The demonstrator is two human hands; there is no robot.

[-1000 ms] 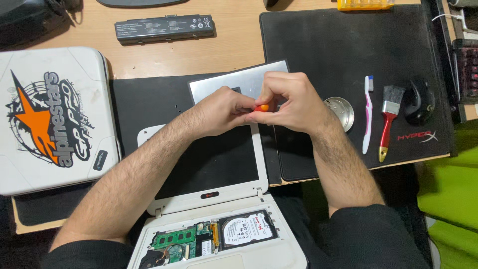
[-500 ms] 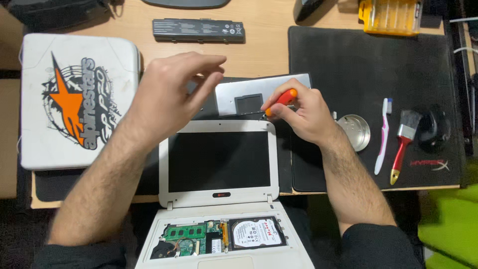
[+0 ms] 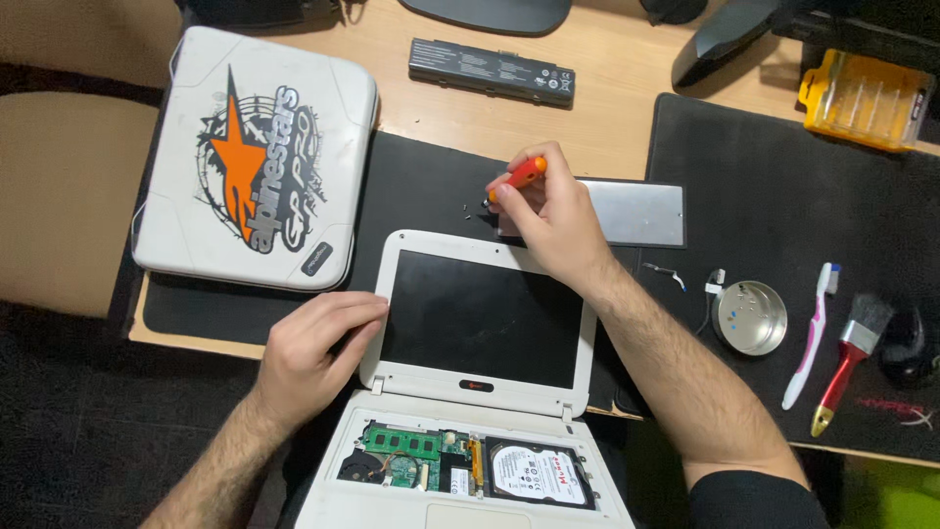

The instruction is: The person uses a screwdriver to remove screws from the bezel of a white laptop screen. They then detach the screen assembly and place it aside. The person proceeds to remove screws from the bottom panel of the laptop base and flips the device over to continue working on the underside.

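I see my right hand (image 3: 553, 211) just above the middle of the frame, closed around a small orange-handled screwdriver (image 3: 519, 176) whose tip points down-left toward a few tiny dark screws (image 3: 468, 210) lying on the black mat (image 3: 421, 186). The hand sits over the left end of a grey metal cover plate (image 3: 636, 211), just beyond the top edge of the white laptop's lid (image 3: 480, 313). My left hand (image 3: 313, 348) is at lower left, its fingers loosely curled and pressed against the lid's left edge, holding nothing I can make out. The laptop stands in the lower centre with its underside bay (image 3: 460, 470) exposed, green memory and a hard drive showing. A round tin (image 3: 749, 316) rests to the right, well apart from the screwdriver.
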